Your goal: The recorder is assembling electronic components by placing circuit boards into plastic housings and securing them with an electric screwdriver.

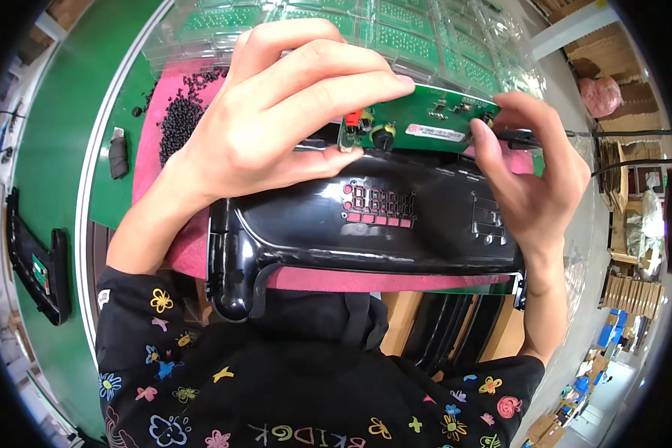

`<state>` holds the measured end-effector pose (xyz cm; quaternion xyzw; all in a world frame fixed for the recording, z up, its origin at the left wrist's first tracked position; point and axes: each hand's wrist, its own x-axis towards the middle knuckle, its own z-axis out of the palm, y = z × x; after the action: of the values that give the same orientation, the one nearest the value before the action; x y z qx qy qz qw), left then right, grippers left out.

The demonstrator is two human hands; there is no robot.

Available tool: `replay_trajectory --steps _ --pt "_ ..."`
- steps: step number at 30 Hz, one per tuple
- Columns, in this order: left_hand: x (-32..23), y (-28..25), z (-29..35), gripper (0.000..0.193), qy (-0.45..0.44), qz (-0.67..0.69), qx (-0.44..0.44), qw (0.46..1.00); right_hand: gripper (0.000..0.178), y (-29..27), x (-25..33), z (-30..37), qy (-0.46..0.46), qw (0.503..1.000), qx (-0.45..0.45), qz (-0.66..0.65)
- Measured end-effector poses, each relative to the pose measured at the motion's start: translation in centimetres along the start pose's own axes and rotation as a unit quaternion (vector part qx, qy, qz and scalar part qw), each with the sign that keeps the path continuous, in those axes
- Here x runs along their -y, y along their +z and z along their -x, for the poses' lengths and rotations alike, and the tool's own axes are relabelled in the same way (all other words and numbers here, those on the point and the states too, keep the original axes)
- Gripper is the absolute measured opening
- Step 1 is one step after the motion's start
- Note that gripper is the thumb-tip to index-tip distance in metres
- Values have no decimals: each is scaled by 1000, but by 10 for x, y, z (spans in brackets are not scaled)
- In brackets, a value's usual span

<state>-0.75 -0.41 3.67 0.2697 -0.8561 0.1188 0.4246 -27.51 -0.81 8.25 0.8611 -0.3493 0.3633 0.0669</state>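
Observation:
Between both hands I hold a green circuit board point(403, 112) tilted up above a glossy black plastic housing point(306, 209). My left hand point(269, 112) pinches the board's left end near a red part and a round black component. At its right end, my right hand point(534, 153) grips it with thumb and fingers. A black cable plug point(517, 139) shows beside the right fingers, with dark cords leading off to the right; whether it touches the board is hidden. The housing has digit-shaped cutouts point(381, 205) and lies face-on below the hands.
A pink mat point(336, 279) lies under the housing. Small black screws point(179, 123) are heaped at its left. Clear trays of circuit boards point(403, 41) stand behind. Left are a dark wrapped tool point(118, 155) and another black housing point(45, 261) on the green conveyor or bench.

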Motion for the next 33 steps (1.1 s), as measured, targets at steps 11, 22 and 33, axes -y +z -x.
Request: replay_trajectory --steps 11,22,33 --pt "-10 9 14 64 4 275 207 939 40 -27 21 76 271 886 208 -313" --pt "-13 3 18 60 -126 283 325 894 68 11 -1 89 188 905 212 -317" --pt "-17 17 27 61 -138 146 340 919 62 34 0 91 177 938 215 -206"
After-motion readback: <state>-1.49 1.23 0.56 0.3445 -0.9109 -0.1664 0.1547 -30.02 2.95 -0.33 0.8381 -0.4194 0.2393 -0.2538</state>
